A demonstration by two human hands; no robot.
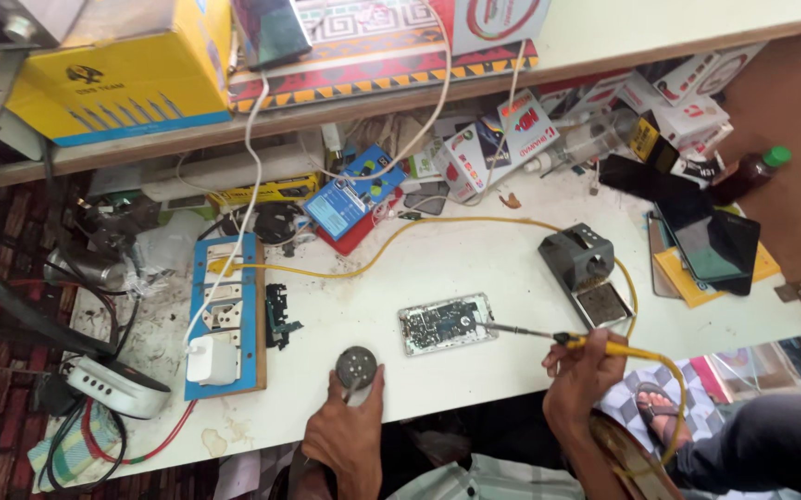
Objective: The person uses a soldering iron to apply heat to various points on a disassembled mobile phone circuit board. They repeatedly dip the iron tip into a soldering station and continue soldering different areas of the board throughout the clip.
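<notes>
An opened phone (445, 323) lies flat on the white worktable (438, 268), its circuit board showing. My right hand (582, 372) grips a yellow-handled soldering iron (549, 337), whose metal tip touches the phone's right end. Its yellow cord loops back across the table. My left hand (345, 428) rests at the table's front edge and holds a small round grey tin (356, 368), left of the phone.
A grey soldering-iron stand (584, 273) sits right of the phone. A blue power board with sockets and a white plug (224, 315) lies at the left. Dark phone screens (711, 241), small boxes and cables crowd the back. A yellow box (109, 79) sits on the shelf.
</notes>
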